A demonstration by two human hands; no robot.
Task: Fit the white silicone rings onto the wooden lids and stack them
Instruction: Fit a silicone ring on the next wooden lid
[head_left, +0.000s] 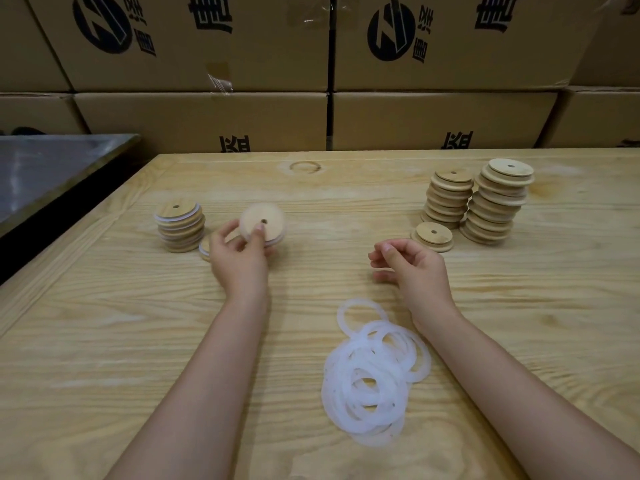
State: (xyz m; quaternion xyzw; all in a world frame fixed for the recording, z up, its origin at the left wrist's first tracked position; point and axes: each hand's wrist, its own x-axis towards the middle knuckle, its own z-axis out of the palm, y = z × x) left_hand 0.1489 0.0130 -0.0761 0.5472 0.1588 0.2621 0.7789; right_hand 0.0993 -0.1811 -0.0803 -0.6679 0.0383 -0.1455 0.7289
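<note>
Ringed wooden lid (262, 223), blurred, tilted up off the table and pinched at its rim by the left hand (239, 252), thumb near the centre hole. Just left of it, finished stack (180, 227) of ringed lids, white edges showing between the layers. One more ringed lid (205, 247) flat on the table beside that stack, partly hidden behind the left hand. Right hand (410, 263) empty, fingers loosely curled above the bare table (104, 341), touching nothing. Near the right forearm, loose pile of white silicone rings (374, 372), overlapping, many left. Far right, two tall stacks of bare wooden lids (488, 202) with no white edges, plus a single bare lid (433, 236) in front. By this showing, well under halfway: a small stack done, one lid in hand to be stacked, most lids and rings waiting. Behind, wall of cardboard boxes (207, 116).
</note>
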